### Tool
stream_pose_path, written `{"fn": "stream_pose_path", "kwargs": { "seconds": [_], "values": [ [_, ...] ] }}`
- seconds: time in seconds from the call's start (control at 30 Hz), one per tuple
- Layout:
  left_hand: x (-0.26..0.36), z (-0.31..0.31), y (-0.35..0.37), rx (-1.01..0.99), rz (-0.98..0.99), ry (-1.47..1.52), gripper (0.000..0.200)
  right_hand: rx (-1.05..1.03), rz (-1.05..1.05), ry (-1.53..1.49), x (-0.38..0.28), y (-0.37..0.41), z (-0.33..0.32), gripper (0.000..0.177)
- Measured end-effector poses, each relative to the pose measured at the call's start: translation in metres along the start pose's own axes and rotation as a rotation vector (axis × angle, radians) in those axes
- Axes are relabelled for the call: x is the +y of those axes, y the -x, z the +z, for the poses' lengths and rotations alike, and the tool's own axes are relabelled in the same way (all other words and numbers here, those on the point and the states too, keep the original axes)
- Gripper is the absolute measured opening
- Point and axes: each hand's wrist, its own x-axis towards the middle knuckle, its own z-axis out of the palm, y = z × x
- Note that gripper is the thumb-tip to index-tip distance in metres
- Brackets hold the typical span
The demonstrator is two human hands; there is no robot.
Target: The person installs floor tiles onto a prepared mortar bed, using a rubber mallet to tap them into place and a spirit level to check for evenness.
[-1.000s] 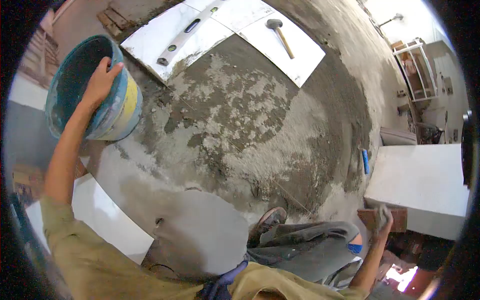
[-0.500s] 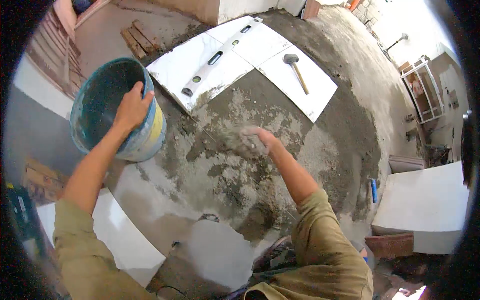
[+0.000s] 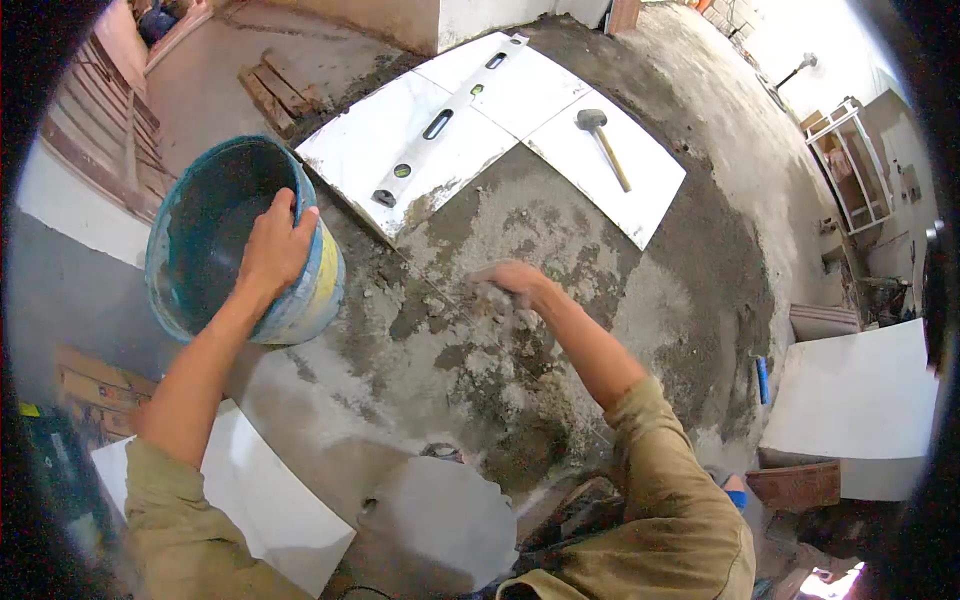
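Observation:
My left hand (image 3: 275, 250) is closed over the right rim of a teal bucket (image 3: 165, 250), thumb on the outside and fingers inside; the bucket tilts on the floor at the left. Low over a patchy bed of grey cement mix (image 3: 560, 225), my right hand (image 3: 510, 282) has its fingers stretched out to the left, slightly blurred and dusted grey. Loose grey powder and crumbs lie under and around it. Beyond the hands, white marbled tiles (image 3: 370, 125) carry a long spirit level (image 3: 440, 122) and a rubber mallet (image 3: 605, 150).
A white tile (image 3: 250, 490) leans at the lower left, near a round grey shape (image 3: 450, 520) close to my body. To the right lie a blue-handled tool (image 3: 762, 380) and a large white slab (image 3: 850, 400). A wood piece (image 3: 280, 90) rests behind the tiles.
My right hand, blurred with grey powder around its fingers before, is now flatter and shows less powder. The whole view has shifted slightly; my left hand stays on the bucket rim.

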Motion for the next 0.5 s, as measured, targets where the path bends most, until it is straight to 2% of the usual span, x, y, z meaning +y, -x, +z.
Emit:
{"fn": "stream_pose_path", "kwargs": {
  "seconds": [0.03, 0.07, 0.23, 0.27, 0.4, 0.5],
  "values": [
    [0.001, -0.002, 0.0, 0.005, -0.022, -0.018, 0.037, -0.043, -0.07, 0.435, -0.014, 0.0, 0.008, 0.023],
    [0.0, -0.003, -0.001, 0.007, -0.018, -0.026, 0.037, -0.044, -0.076, 0.428, -0.017, -0.006, 0.007, 0.023],
    [0.0, -0.005, -0.002, -0.052, -0.036, 0.016, 0.038, 0.505, -0.351, -1.037, -0.04, -0.039, 0.0, 0.019],
    [-0.003, -0.001, -0.001, 0.014, -0.01, -0.002, 0.038, 0.502, -0.349, -1.038, -0.036, -0.034, -0.001, 0.019],
    [-0.007, 0.002, -0.005, -0.008, -0.018, 0.019, 0.037, -0.087, -0.092, -0.426, -0.015, -0.017, 0.007, 0.017],
    [-0.004, 0.002, -0.005, 0.001, -0.01, 0.03, 0.035, -0.241, -0.149, -0.2, -0.006, -0.057, 0.031, 0.017]
  ]
}}
